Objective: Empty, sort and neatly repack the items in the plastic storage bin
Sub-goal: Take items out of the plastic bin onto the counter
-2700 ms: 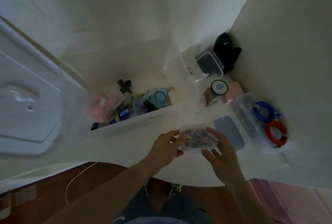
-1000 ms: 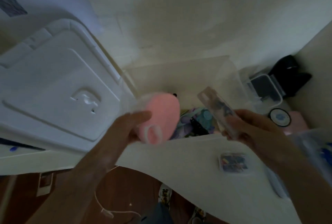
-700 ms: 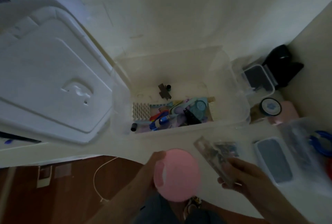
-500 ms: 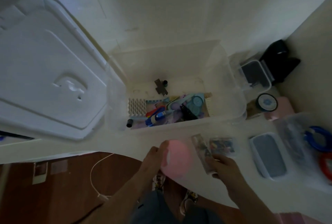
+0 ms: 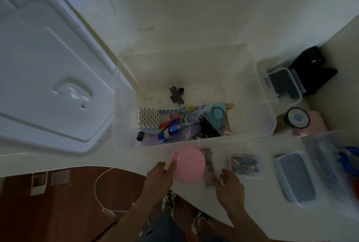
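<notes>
Pink and round, a soft-looking ball-shaped object (image 5: 189, 165) sits on the white table (image 5: 124, 159) at the near edge, with the left hand (image 5: 160, 173) gripping its 9 o'clock side, thumb up along it. Just at its 3 o'clock lies a narrow clear plastic case (image 5: 208, 166); the right hand (image 5: 230, 184) has curled fingertips on that case's near end. Further toward 3 o'clock rests a small clear box of colourful bits (image 5: 245, 163), then a grey-lidded container (image 5: 296, 176). At 12 o'clock from the hands stands the clear plastic storage bin (image 5: 258, 109), lidless, with mixed items inside. Its white lid (image 5: 48, 71) leans at 10 o'clock.
</notes>
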